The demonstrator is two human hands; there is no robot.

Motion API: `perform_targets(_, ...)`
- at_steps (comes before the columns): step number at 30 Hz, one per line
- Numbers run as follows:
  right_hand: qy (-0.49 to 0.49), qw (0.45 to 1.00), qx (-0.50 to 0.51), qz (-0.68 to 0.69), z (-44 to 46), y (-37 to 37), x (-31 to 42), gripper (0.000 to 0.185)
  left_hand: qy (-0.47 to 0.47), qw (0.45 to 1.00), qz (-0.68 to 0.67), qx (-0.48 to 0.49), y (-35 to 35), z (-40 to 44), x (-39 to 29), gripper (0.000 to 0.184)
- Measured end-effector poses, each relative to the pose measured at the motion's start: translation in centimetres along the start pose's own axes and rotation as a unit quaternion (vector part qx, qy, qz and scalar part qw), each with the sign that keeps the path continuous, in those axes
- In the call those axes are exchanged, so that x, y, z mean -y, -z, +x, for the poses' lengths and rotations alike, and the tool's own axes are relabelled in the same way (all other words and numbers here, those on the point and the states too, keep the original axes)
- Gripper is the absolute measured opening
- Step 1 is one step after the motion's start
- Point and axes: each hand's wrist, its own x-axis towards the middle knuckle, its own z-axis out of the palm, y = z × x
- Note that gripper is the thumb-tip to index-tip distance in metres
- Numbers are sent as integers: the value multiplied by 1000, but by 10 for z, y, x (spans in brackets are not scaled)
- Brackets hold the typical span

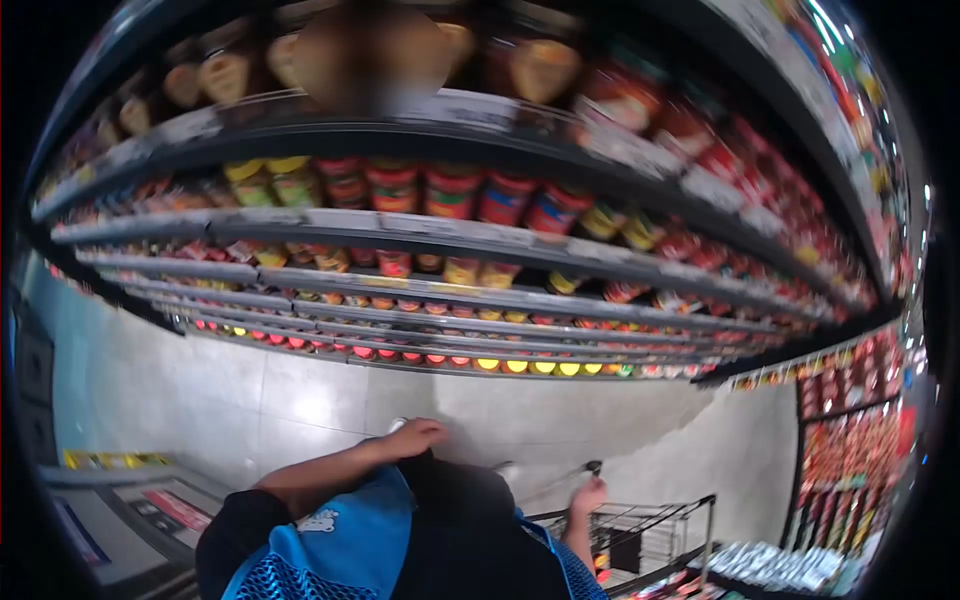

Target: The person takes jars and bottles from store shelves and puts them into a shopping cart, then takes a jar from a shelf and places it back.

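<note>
My left hand (417, 437) is in front of my body at waist height, above the floor and apart from the shelves. Its fingers are curled in, and nothing shows in them. On the right, my right hand (590, 496) is closed at a black handle end (593, 467) beside a wire shopping cart (712, 530). My fingers partly hide the grip. Some goods, too small to name, lie in or by the cart. Ahead stands a long shelf unit (400, 222) with several rows of jars, among them red-labelled jars (450, 192).
Grey tiled floor (310, 385) lies between me and the shelves. A low cabinet or freezer (130, 500) stands at the left. More stocked racks (850, 450) and silvery packs (775, 567) are on the right. Higher shelves hold dark jars (545, 68), blurred.
</note>
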Motion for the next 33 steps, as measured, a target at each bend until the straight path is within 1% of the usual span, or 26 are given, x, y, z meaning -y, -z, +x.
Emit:
perform_targets(1, -128, 935, 146, 297, 10, -22, 60, 15, -1, 999, -23, -25, 18, -7, 9, 28)
perform_targets(2, -144, 889, 213, 379, 13, 10, 186, 12, -1, 998, -45, -47, 33, -14, 15, 28)
perform_targets(3, -20, 896, 268, 352, 20, 15, 253, 9, 4, 997, -48, -63, 47, -21, 23, 28)
perform_targets(4, 74, 897, 293, 322, 24, 25, 321, 10, 8, 996, -50, -78, 60, -25, 27, 28)
perform_targets(5, 218, 891, 266, 294, 26, 42, 386, 12, 13, 994, -55, -94, 66, -24, 27, 27)
perform_targets(6, 293, 872, 255, 298, 20, 67, 450, 12, -1, 993, -46, -110, 75, -20, 23, 27)
perform_targets(7, 332, 849, 279, 303, 16, 86, 498, 11, -9, 992, -37, -124, 78, -19, 19, 27)
perform_targets(8, 343, 830, 294, 327, 9, 98, 538, 10, -17, 990, -24, -140, 80, -21, 16, 27)
perform_targets(9, 379, 810, 295, 338, 6, 95, 563, 14, -72, 983, -85, -147, 74, -22, 12, 27)
perform_targets(10, 408, 794, 300, 336, -1, 109, 594, 16, -128, 969, -143, -153, 68, -21, 4, 26)
perform_targets(11, 454, 773, 278, 346, -7, 111, 618, 22, -184, 950, -197, -158, 65, -20, -5, 26)
perform_targets(12, 461, 769, 266, 354, -15, 112, 637, 30, -138, 969, -163, -126, 66, -26, -15, 31)
perform_targets(13, 462, 757, 275, 372, -22, 113, 655, 40, -115, 975, -160, -104, 66, -33, -24, 31)
perform_targets(15, 495, 765, 229, 343, -29, 102, 678, 52, -69, 984, -155, -61, 64, -41, -35, 31)
perform_targets(16, 500, 790, 196, 294, -29, 89, 682, 56, -97, 979, -167, -58, 64, -28, -9, 29)
perform_targets(19, 487, 827, 189, 208, -27, 80, 696, 60, -126, 970, -179, -107, 74, -34, 13, 29)
perform_targets(20, 481, 835, 199, 179, -25, 77, 700, 61, -106, 969, -191, -119, 78, -44, 12, 29)
perform_targets(21, 470, 840, 204, 178, -20, 68, 702, 58, -100, 962, -216, -130, 80, -49, 17, 28)
perform_targets(23, 496, 830, 209, 144, -14, 60, 710, 54, -89, 948, -266, -151, 82, -61, 23, 26)
perform_targets(24, 480, 829, 254, 134, -12, 58, 715, 52, -68, 947, -273, -155, 84, -64, 24, 26)
perform_targets(26, 445, 822, 338, 114, -18, 80, 736, 50, -28, 945, -284, -162, 90, -74, 12, 26)
perform_targets(29, 519, 823, 203, 111, -21, 67, 740, 50, -47, 945, -277, -169, 92, -67, 10, 26)
perform_targets(30, 494, 835, 220, 104, -21, 68, 740, 45, -58, 947, -275, -154, 91, -60, 11, 26)
perform_targets(33, 540, 799, 206, 168, -12, 56, 735, 49, -79, 952, -270, -122, 94, -41, 17, 26)
